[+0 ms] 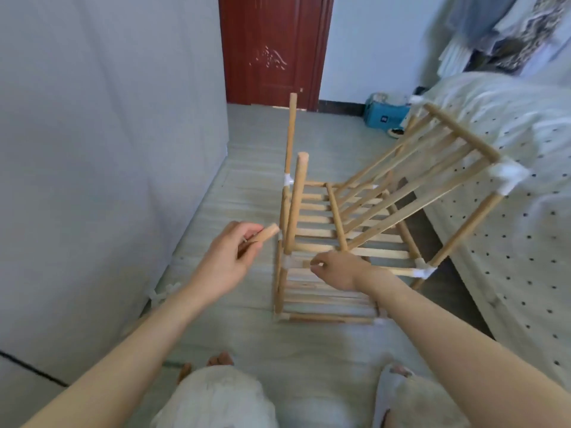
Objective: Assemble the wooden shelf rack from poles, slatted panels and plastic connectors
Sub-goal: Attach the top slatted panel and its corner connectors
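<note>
Meanwhile, left hand (230, 253) grips pole (264, 235); no legible writing.

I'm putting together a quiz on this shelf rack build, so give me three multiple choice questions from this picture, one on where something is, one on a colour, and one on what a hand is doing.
1. Where does the tilted slatted panel lean?
A. toward the bed
B. against the door
C. flat on the floor

2. What colour is the door?
A. white
B. dark red
C. blue

3. What is the left hand doing?
A. resting flat on the floor
B. hanging idle
C. gripping a short pole

Answers:
1 A, its raised end sits over the bed.
2 B, it is reddish brown.
3 C, fingers curl round the short pole.
</note>
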Motion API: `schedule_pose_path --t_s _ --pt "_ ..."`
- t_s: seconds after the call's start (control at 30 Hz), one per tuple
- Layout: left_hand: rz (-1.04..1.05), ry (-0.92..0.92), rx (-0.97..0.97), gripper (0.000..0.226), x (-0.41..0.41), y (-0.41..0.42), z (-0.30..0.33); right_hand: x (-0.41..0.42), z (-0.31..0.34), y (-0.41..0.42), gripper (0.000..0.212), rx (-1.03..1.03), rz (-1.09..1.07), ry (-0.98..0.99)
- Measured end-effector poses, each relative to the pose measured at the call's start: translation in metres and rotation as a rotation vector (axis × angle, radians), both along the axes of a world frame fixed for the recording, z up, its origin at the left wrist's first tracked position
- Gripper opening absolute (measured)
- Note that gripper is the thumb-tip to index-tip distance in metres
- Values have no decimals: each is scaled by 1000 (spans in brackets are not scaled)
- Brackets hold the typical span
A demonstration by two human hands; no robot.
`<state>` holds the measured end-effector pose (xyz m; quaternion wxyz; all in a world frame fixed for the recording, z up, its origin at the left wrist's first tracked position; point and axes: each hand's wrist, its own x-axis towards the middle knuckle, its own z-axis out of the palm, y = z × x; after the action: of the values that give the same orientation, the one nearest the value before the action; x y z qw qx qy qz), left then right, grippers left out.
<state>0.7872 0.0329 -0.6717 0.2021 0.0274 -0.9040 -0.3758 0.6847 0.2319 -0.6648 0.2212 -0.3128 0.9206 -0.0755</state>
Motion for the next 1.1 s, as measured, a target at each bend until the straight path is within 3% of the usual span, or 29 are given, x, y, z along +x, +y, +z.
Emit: schedule_pose_path --t_s 0.13,0.27,0.37,0.47,0.57,0.63,0.73,0.83,0.9,1.1 --pt "-124 155 -115 24 -20 45 63 -14 41 54 28 -294 -199 158" --pt "-213 232 -260 30 -40 102 105 -31 66 102 30 -685 -537 307" --pt "-246 237 -378 38 -61 134 121 -50 78 132 25 -929 -825 410" --pt "-258 246 -445 39 -91 160 133 -73 83 155 20 -1137 -1076 390" --pt "-263 202 -501 40 -125 189 137 -94 85 165 30 -1257 -1232 408" --pt "-266 161 -526 40 -144 205 135 -102 84 167 26 -1366 -1314 429" --pt "-284 128 -531 40 -167 224 131 -112 85 174 20 -1425 -1248 428" --pt "-314 107 -501 38 -182 239 128 -119 89 189 31 -1565 -1078 211" --pt "-323 119 -473 35 -187 247 126 -121 88 197 25 -1593 -998 118" --pt "-300 161 -416 31 -190 247 120 -119 82 194 29 -1662 -977 124"
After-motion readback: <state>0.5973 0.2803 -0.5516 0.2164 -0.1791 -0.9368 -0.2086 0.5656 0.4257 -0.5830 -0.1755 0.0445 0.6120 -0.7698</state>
